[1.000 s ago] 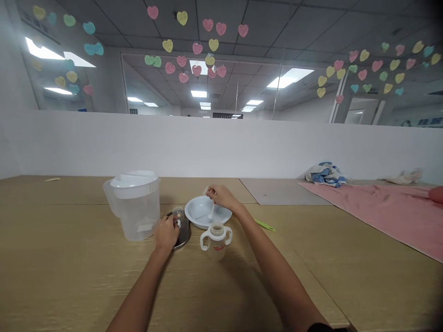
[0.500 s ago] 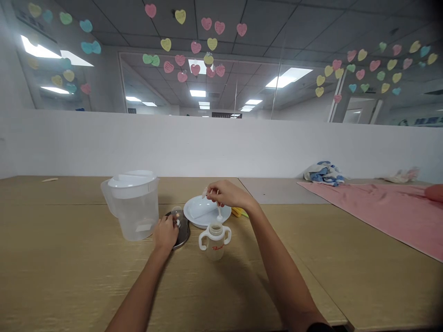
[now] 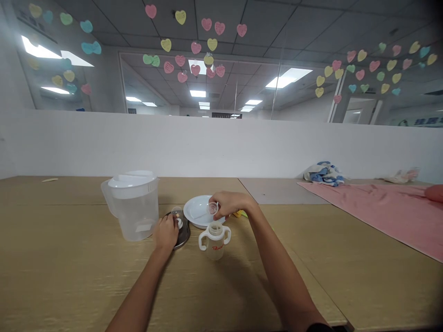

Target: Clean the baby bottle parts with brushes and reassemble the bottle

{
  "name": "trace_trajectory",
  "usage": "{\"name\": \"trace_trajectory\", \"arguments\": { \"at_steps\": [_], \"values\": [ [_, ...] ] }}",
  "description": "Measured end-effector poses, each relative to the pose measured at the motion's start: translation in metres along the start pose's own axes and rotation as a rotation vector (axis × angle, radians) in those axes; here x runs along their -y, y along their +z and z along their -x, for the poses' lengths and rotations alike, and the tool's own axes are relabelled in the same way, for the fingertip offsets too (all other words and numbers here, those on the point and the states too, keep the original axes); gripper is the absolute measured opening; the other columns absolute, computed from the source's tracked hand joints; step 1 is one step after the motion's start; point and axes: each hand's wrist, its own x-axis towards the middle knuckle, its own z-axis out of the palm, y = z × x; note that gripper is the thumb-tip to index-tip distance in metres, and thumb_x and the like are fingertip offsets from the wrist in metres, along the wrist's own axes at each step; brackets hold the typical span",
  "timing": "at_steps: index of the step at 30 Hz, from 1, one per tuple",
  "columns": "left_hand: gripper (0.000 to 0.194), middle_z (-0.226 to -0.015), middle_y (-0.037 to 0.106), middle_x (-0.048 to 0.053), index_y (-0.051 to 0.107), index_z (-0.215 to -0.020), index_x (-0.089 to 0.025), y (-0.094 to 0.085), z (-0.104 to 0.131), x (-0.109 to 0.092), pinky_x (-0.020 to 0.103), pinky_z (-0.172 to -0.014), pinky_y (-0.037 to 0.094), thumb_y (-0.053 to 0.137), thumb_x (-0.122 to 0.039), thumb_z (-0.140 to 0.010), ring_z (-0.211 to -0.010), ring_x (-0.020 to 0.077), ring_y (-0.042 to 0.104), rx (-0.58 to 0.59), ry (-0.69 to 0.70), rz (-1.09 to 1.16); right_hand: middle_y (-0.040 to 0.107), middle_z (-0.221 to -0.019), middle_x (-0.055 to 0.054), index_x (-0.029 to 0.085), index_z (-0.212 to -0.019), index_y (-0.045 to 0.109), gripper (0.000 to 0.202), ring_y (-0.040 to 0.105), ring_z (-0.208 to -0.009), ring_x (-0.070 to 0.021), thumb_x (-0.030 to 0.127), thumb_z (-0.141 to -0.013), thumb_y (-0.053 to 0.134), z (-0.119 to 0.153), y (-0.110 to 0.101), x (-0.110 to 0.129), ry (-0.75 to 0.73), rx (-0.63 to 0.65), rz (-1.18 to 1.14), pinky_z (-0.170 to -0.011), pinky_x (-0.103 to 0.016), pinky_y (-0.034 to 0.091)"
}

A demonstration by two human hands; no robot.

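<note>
A clear baby bottle (image 3: 215, 249) with white side handles and red lettering stands upright and uncapped in front of me. Above and behind its mouth, my right hand (image 3: 226, 204) is closed on a small clear nipple piece (image 3: 212, 209), whose round open end faces me. My left hand (image 3: 166, 234) rests at a dark grey tray (image 3: 185, 237), its fingers curled against a white ring (image 3: 179, 223). A clear dome-shaped cap (image 3: 176, 211) sits just beyond those fingertips. What the left fingertips grip is partly hidden. Behind the bottle lies a white plate (image 3: 195, 204).
A large translucent lidded pitcher (image 3: 134, 212) stands left of my left hand. A yellow-and-green item (image 3: 239, 214) lies partly behind my right wrist. To the right are a pink cloth (image 3: 374, 207) and a crumpled blue-and-white cloth (image 3: 324, 174). A white wall (image 3: 221, 147) closes off the table's back.
My right hand has lowered and turned, so the nipple piece's round end now faces me and its dangling straw no longer shows. The left hand and the bottle have hardly moved.
</note>
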Motion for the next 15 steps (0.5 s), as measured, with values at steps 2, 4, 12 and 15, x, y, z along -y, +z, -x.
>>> {"name": "trace_trajectory", "arguments": {
  "at_steps": [2, 4, 12, 15],
  "values": [
    [0.025, -0.088, 0.064, 0.01, 0.059, -0.092, -0.014, -0.001, 0.0, -0.002, 0.031, -0.068, 0.04, 0.036, -0.026, -0.088, -0.081, 0.0225, 0.058, -0.088, 0.003, 0.045, 0.058, -0.071, 0.0, 0.014, -0.069, 0.053, 0.02, 0.058, -0.06, -0.0133, 0.022, -0.06, 0.069, 0.0, 0.001, 0.0, 0.016, 0.027, 0.021, -0.046, -0.02, 0.045],
    [0.027, -0.087, 0.062, 0.009, 0.057, -0.093, -0.015, -0.003, 0.0, -0.005, 0.031, -0.069, 0.041, 0.035, -0.03, -0.089, -0.081, 0.0221, 0.058, -0.196, 0.016, 0.111, 0.057, -0.071, 0.0, 0.015, -0.07, 0.052, 0.028, 0.058, -0.061, -0.0139, 0.027, -0.056, 0.073, -0.001, 0.001, -0.001, 0.024, 0.046, 0.047, -0.048, -0.021, 0.045],
    [0.029, -0.088, 0.057, 0.009, 0.052, -0.095, -0.015, -0.013, 0.003, -0.017, 0.033, -0.073, 0.043, 0.035, -0.038, -0.09, -0.083, 0.0212, 0.055, -0.496, 0.135, 0.4, 0.055, -0.07, 0.001, 0.016, -0.076, 0.052, 0.044, 0.055, -0.06, -0.0121, 0.043, -0.051, 0.075, -0.005, 0.002, -0.01, 0.072, 0.111, 0.014, -0.044, -0.019, 0.044],
    [0.023, -0.092, 0.057, 0.009, 0.051, -0.096, -0.016, -0.016, 0.005, -0.021, 0.033, -0.076, 0.044, 0.039, -0.035, -0.089, -0.088, 0.0211, 0.055, -0.548, 0.199, 0.464, 0.057, -0.072, 0.0, 0.015, -0.076, 0.054, 0.045, 0.056, -0.064, -0.0124, 0.044, -0.05, 0.076, -0.009, 0.003, -0.014, 0.093, 0.133, -0.018, -0.047, -0.019, 0.046]
  ]
}}
